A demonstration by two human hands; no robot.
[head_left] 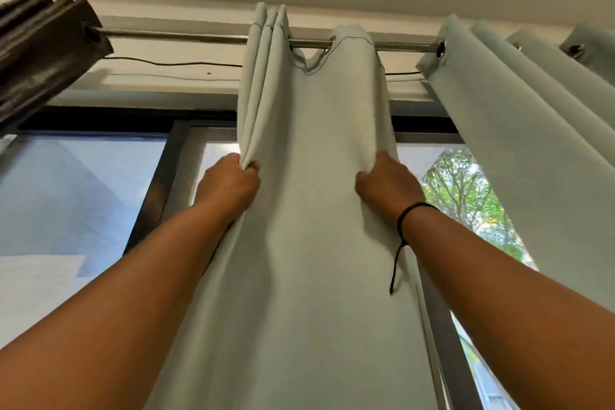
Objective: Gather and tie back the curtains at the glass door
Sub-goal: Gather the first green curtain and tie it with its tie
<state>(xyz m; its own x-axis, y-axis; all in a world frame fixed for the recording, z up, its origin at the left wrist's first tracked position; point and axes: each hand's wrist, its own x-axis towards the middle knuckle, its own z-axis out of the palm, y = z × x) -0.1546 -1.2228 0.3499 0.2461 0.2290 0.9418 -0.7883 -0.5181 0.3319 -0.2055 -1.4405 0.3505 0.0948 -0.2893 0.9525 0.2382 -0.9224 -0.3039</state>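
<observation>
Gripping the pale curtain [319, 176] in both fists, walk your right hand [386, 183] toward your left hand [229, 185], stacking pleats evenly along the rod [199, 35].

Middle curtain [316, 176] plain pale grey-green, dark stitching along top hem. Curtain at upper left of frame [40, 43] dark brown, ribbed. Rod [186, 35] silver. Wrist cord [404, 230] black. Door frame [156, 183] black.

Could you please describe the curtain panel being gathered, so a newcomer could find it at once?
Follow the metal rod above the glass door to its middle. The pale curtain panel hangs there, gripped by both hands, unlike the brown curtain left and the untouched pale curtain right.
</observation>
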